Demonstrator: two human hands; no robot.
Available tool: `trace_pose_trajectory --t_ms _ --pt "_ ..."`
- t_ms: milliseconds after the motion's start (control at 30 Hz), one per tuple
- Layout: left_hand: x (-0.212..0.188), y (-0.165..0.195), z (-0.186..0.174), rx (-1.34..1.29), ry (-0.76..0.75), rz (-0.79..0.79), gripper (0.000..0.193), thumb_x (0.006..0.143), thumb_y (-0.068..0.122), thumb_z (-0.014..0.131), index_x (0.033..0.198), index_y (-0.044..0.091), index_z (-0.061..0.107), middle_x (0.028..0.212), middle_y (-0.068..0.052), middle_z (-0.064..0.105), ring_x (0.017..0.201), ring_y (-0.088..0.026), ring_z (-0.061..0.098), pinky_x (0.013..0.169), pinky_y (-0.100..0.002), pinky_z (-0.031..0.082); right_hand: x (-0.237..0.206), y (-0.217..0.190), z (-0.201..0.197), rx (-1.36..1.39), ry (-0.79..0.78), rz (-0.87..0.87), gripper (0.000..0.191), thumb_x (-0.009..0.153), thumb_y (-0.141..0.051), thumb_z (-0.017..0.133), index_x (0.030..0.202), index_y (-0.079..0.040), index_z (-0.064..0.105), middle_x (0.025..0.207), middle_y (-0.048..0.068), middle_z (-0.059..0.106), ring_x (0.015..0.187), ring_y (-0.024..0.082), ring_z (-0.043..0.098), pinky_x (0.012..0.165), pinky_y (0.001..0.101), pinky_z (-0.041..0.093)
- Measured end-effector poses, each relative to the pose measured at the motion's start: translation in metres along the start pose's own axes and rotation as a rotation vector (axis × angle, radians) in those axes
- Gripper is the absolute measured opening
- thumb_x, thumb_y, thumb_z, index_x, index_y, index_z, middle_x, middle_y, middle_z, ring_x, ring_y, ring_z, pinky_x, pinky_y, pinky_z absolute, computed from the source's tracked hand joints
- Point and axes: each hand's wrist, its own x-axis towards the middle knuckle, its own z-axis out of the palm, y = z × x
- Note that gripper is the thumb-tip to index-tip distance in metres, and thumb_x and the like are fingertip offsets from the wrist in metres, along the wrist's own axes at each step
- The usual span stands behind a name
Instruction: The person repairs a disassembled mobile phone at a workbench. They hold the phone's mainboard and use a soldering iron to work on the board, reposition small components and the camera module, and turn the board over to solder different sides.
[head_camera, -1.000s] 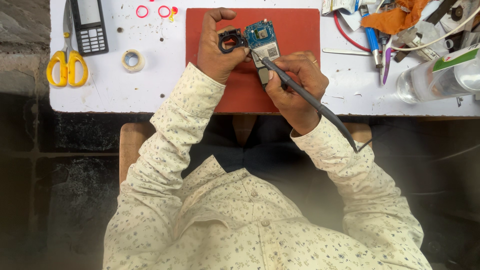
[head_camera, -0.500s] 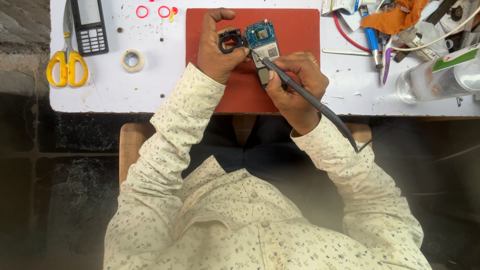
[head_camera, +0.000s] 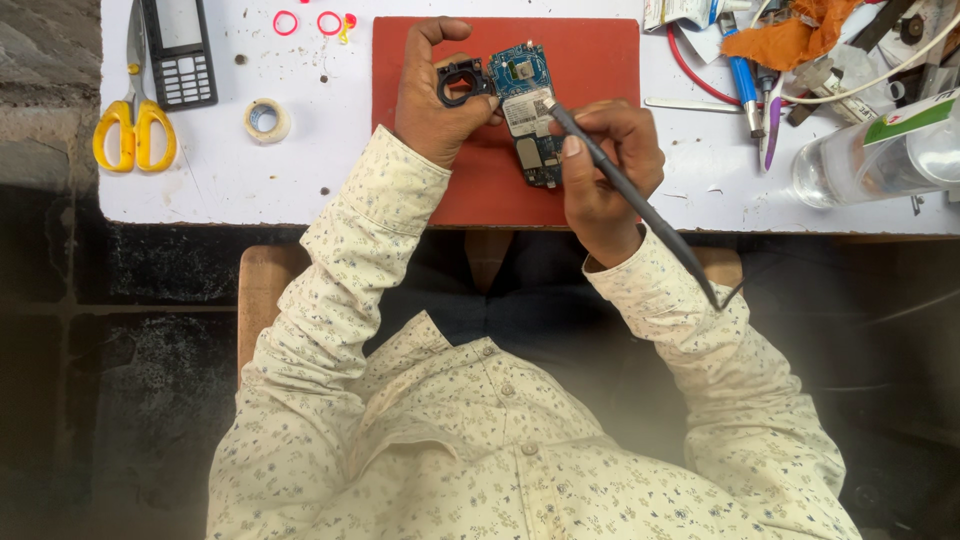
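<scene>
Tabletop (head_camera: 240, 180), white and marked with small dark specks, is seen from above, with a red work mat (head_camera: 600, 60) laid on it directly before the person. A clear plastic bottle (head_camera: 880, 150) lies on its side at the right edge of the table. At the far left, yellow-handled scissors (head_camera: 135, 125) are laid beside a dark keypad phone (head_camera: 178, 50). An orange cloth (head_camera: 790, 35) is bunched at the top right among loose tools, with a blue-handled tool (head_camera: 742, 75) just below it.

Over the mat, the left hand (head_camera: 435, 95) is curled shut, and a small black ring-shaped part (head_camera: 458, 82) is pinched between its thumb and fingers, just beside the blue circuit board (head_camera: 528, 110). The board is held over the middle of the mat; which hand carries it cannot be told. The right hand (head_camera: 605, 165) is closed in a pen grip around a slim black soldering iron (head_camera: 630, 195), whose tip is set against the upper part of the board and whose handle runs back across the right sleeve.

A small roll of tape (head_camera: 267, 120) lies between the scissors and the mat. Two little red rings (head_camera: 307, 22) are seen near the table's far edge.
</scene>
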Motion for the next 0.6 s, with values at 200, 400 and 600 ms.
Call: trace_pose_trajectory --t_ms 200,400,600 --pt "-0.0009 0.0014 -0.0012 0.039 0.011 -0.012 0.060 0.090 -0.012 0.067 0.135 0.011 0.035 0.109 -0.013 0.064 0.095 -0.020 0.077 0.078 -0.033 0.067 -0.0009 0.0060 -0.0005 0.048 0.016 0.005 0.018 0.114 -0.013 0.052 0.130 -0.005 0.050 0.117 0.008 0.059 0.107 0.012 0.064 0.100 0.0303 0.060" --pt "-0.0004 0.0015 0.0000 0.047 0.012 0.002 0.059 0.089 -0.012 0.066 0.134 0.010 0.034 0.106 -0.014 0.064 0.094 -0.019 0.077 0.077 -0.033 0.067 0.0035 0.0078 0.0028 -0.037 0.041 0.055 0.014 0.114 -0.011 0.053 0.127 -0.005 0.054 0.120 0.006 0.052 0.105 0.013 0.065 0.093 0.0284 0.061" --pt "-0.0019 0.0018 0.0017 0.057 0.017 0.034 0.059 0.089 -0.013 0.064 0.135 0.010 0.035 0.105 -0.014 0.065 0.091 -0.019 0.076 0.077 -0.032 0.068 0.0074 0.0103 0.0004 0.057 -0.035 0.168 0.023 0.109 -0.008 0.066 0.123 -0.005 0.047 0.115 0.004 0.055 0.098 0.007 0.060 0.085 0.0223 0.056"
